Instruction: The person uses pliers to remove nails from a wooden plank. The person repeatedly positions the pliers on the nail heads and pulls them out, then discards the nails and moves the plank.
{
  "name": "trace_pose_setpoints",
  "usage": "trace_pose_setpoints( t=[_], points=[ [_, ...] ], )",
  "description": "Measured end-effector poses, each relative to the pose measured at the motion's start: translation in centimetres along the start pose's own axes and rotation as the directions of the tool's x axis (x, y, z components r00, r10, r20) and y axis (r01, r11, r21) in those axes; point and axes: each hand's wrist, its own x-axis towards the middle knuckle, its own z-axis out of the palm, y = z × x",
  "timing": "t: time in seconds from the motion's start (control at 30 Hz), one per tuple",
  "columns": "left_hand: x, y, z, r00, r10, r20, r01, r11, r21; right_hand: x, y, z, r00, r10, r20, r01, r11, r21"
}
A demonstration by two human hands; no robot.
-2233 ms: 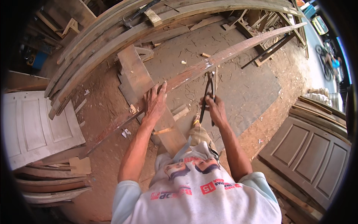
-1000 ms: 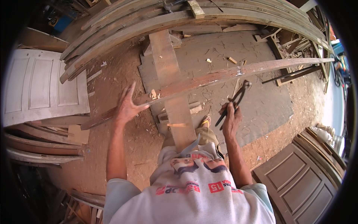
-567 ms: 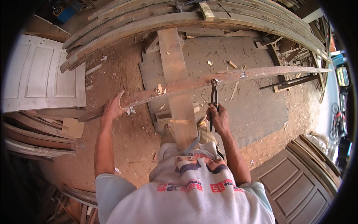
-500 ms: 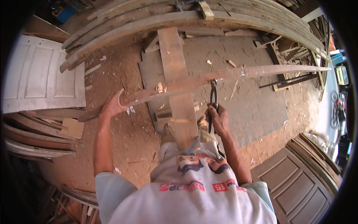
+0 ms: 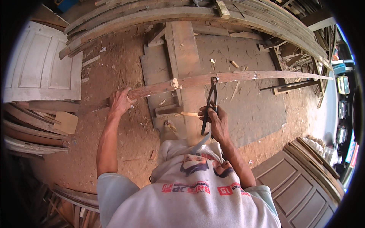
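Note:
A long reddish-brown wooden plank [image 5: 159, 87] lies crosswise in front of me, over a wide board [image 5: 187, 57] that runs away from my body. Toward the plank's left part, my left hand [image 5: 122, 100] is closed on it, thumb and fingers across the edge. My right hand [image 5: 217, 123] holds black pincers [image 5: 212, 99] by the handles, which stand somewhat apart. Their jaws touch the plank near its middle; whether they grip a nail there is too small to tell. A wood chip [image 5: 174, 82] rests on the plank. A light wooden stick [image 5: 190, 113] lies beside my right fingers.
Long beams [image 5: 152, 22] are stacked along the far side. A white panelled door [image 5: 42, 64] and curved timber pieces [image 5: 34, 133] are at the left. A brown door [image 5: 292, 186] leans at the near right. Scraps and shavings litter the dark sheet [image 5: 251, 110] on the ground.
The pincers' handles have spread wider, and my right hand has shifted slightly left. My left hand has moved right and a little away along the plank. My view has shifted slightly.

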Motion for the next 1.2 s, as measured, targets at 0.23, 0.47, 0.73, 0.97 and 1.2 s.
trace_pose_setpoints(
  t=[0.23,0.47,0.73,0.97,1.2],
  points=[
    [-1.3,-1.7,3.4,0.952,0.162,-0.261,-0.144,0.986,0.086,-1.2,1.5,3.3,0.995,0.100,-0.019,-0.099,0.995,0.029],
    [-1.9,-1.6,3.8,0.919,0.197,-0.340,-0.158,0.977,0.141,-1.9,3.3,5.1,0.982,0.183,0.046,-0.184,0.983,0.019],
    [-1.4,-0.7,2.6,0.954,0.131,-0.269,-0.100,0.987,0.127,-0.2,2.9,5.2,0.985,0.156,0.076,-0.158,0.987,0.022],
    [1.6,0.6,-2.7,0.983,-0.043,0.181,0.058,0.995,-0.080,-1.9,0.8,3.5,0.959,0.222,0.173,-0.254,0.949,0.189],
    [1.8,0.9,-2.8,0.977,-0.062,0.204,0.054,0.998,0.043,-4.4,1.5,2.5,0.938,0.243,0.247,-0.318,0.886,0.337]
  ],
)
